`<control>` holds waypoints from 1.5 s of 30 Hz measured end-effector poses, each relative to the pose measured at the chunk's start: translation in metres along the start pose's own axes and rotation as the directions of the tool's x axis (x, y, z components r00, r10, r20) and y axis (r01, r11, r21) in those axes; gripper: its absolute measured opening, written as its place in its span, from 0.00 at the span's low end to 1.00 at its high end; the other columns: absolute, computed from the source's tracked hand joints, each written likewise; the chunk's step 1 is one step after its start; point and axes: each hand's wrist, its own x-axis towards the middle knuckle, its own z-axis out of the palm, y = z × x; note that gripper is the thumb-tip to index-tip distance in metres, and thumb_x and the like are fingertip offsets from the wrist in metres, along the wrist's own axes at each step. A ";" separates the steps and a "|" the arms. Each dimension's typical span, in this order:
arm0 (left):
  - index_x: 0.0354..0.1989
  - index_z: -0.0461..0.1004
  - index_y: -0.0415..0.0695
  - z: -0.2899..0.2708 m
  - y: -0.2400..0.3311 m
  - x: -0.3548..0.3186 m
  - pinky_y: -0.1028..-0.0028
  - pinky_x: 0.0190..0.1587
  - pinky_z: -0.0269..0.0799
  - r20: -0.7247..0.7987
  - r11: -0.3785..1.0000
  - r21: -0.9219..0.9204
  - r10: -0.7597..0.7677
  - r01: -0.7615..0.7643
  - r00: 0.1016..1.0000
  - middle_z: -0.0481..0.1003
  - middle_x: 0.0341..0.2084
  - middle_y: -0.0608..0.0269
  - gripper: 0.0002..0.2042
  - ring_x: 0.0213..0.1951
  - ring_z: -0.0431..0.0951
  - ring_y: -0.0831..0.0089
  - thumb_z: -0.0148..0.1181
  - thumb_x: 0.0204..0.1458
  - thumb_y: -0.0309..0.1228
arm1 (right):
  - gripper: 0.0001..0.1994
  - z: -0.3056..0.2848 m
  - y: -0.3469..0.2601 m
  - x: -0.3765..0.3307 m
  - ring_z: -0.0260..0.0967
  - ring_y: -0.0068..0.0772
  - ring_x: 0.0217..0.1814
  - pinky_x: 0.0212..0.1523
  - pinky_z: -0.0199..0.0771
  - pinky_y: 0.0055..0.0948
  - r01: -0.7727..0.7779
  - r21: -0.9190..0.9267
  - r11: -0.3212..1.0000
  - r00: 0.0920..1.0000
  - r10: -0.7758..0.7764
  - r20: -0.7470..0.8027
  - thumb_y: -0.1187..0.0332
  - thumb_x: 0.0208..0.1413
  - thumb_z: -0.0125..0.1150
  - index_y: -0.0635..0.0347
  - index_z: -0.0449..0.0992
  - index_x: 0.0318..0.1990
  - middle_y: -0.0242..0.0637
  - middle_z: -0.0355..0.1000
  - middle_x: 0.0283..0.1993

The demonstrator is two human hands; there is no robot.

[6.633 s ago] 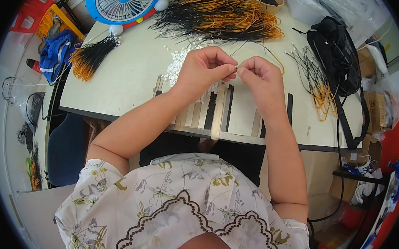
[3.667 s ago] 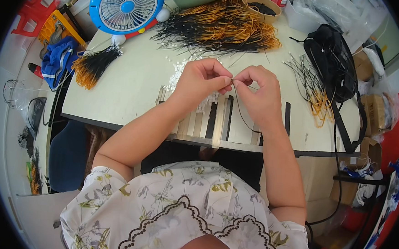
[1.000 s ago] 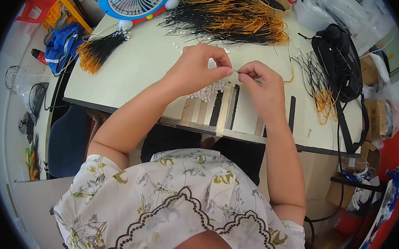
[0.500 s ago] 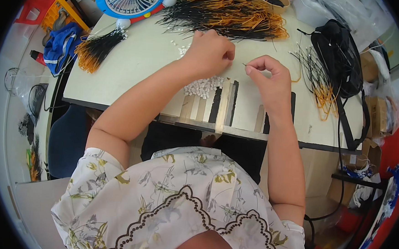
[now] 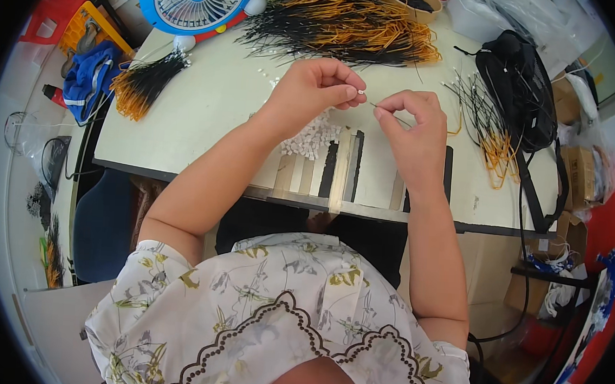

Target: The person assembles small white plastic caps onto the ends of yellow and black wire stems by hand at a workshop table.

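Observation:
Between the thumb and fingers of my left hand (image 5: 312,97) is a small white connector (image 5: 361,92). My right hand (image 5: 418,132) pinches a thin dark wire (image 5: 399,119), whose tip points at the connector with a small gap left between them. Below my left hand lies a heap of small white connectors (image 5: 312,139), partly covered by the hand. Beyond both hands spreads a large pile of black and orange wires (image 5: 353,26). To the right is a looser bunch of wires (image 5: 493,129) with white ends.
A blue fan (image 5: 198,2) stands at the back left, near a bundle of black and orange wires (image 5: 145,87). Strips of tape (image 5: 342,173) run to the table's front edge. A black bag (image 5: 518,85) with a hanging strap lies on the right.
My left hand has turned and come away from the heap, and a white connector now shows at its fingertips. More of the wire shows in my right hand, which has hardly moved.

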 end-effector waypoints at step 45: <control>0.40 0.76 0.38 0.006 -0.007 -0.001 0.75 0.41 0.77 0.034 0.990 -0.136 -0.039 0.043 0.999 0.79 0.33 0.62 0.06 0.36 0.80 0.75 0.61 0.53 0.20 | 0.07 0.008 0.004 -0.001 0.66 0.34 0.46 0.54 0.54 0.36 0.300 -0.312 0.901 0.923 -0.356 -0.142 0.75 0.40 0.69 0.52 0.76 0.26 0.24 0.74 0.30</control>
